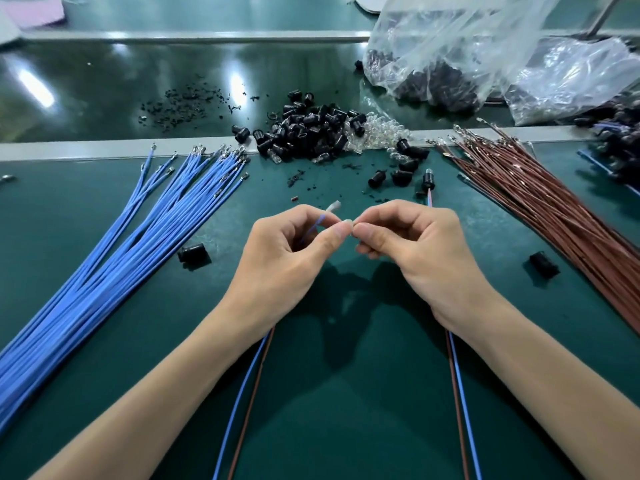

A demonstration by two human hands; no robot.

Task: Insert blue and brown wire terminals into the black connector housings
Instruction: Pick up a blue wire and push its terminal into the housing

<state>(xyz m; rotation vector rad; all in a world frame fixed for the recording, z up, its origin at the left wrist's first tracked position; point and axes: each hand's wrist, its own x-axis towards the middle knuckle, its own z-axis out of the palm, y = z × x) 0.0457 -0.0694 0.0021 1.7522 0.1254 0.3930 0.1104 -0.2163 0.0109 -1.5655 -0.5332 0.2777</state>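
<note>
Right now my left hand (287, 258) pinches a blue wire (313, 230) between thumb and forefinger, with its pale terminal (334, 205) sticking up past my fingertips (341, 232). My right hand (419, 251) is curled, and its thumb and forefinger meet the left ones tip to tip. Whether they grip anything I cannot tell.

A blue and brown pair (242, 393) trails out from under my left wrist toward me, and another pair (457, 393) runs under my right wrist. Both hands hover over the green mat (346, 375).

One loose housing (192, 252) lies left of my hands and another (543, 265) lies to the right. The blue bundle (138, 237) fans out on the far left, the brown bundle (536, 202) on the far right. Ahead, between them, sits the pile of black housings (308, 133), touching a heap of clear bulbs (377, 129). Plastic bags (450, 57) slump beyond, at the upper right.
</note>
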